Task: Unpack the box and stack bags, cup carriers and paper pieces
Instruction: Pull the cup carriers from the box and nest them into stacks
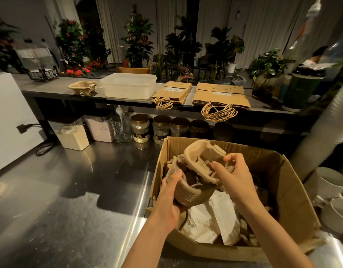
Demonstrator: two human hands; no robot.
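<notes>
While left hand [166, 198] and right hand [236, 178] hold cup carriers [194, 157], paper [221, 211] lies half-hidden

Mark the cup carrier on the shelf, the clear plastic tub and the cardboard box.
cup carrier on the shelf [82, 90]: head view, on its front wall.
clear plastic tub [128, 90]: head view, on its front wall.
cardboard box [288, 194]: head view, on its right inner wall.
</notes>
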